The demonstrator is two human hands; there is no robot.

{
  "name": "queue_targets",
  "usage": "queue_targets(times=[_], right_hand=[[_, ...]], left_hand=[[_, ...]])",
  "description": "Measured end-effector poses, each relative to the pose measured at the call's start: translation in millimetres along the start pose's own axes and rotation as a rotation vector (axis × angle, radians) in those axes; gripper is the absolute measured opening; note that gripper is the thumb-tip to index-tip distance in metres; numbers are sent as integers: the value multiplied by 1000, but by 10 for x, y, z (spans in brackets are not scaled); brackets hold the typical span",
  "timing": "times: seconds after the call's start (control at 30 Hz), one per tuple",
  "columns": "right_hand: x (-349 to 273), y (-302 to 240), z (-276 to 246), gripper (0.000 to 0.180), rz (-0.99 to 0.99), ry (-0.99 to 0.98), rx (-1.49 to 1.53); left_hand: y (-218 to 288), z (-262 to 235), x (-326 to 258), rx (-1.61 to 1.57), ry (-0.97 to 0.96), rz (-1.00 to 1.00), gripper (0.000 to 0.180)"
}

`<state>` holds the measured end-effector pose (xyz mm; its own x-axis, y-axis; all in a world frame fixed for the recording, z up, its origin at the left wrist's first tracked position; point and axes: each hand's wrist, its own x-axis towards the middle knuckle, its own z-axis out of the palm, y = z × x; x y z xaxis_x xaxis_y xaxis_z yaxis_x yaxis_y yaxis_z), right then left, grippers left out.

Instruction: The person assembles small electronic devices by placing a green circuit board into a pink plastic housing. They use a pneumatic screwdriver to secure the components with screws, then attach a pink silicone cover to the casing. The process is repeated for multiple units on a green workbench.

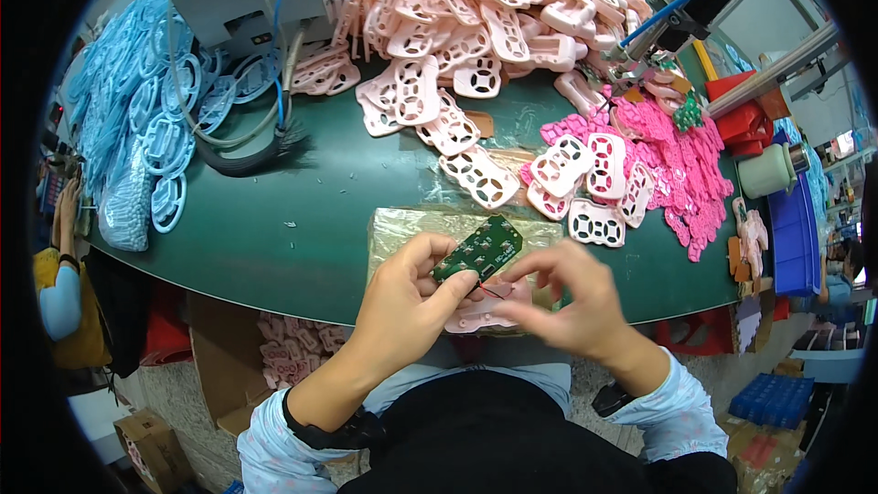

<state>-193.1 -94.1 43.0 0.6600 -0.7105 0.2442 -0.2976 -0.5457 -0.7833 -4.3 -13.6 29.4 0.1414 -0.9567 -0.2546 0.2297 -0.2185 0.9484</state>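
Note:
My left hand (402, 302) pinches a green circuit board (483, 249) between thumb and fingers, tilted over a tape-covered pad (389, 230) at the table's near edge. Thin red and dark wires (494, 290) run from the board's lower end. Just under the board is a pale pink plastic shell (471, 319), partly covered by my hands. My right hand (581, 302) is close by on the right, slightly blurred. Its thumb and forefinger are apart beside the wires and the shell, with nothing visible gripped between them.
Pale pink shells (416, 91) form a large heap at the back of the green table (274, 252). Bright pink parts (681, 165) are piled right, blue parts (165, 128) left. A grey machine box (242, 0) with cables stands back left. Boxed pink parts (293, 348) sit below the table.

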Motion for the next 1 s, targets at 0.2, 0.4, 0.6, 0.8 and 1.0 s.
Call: queue_targets(times=[0.2,0.4,0.6,0.8,1.0], right_hand=[[-104,155,-105,18,-181,-108,-97],[-263,213,-221,18,-224,-194,-129],[-288,175,-232,17,15,-324,-117],[-8,-19,-126,23,113,-409,-283],[184,74,-71,27,-55,-327,-311]], left_hand=[[-180,-20,-79,249,-30,92,17],[-207,-111,-60,755,-307,723,31],[-139,-110,-31,933,-480,885,24],[7,-96,24,1059,-634,937,13],[43,-94,-124,1262,-524,895,11]])
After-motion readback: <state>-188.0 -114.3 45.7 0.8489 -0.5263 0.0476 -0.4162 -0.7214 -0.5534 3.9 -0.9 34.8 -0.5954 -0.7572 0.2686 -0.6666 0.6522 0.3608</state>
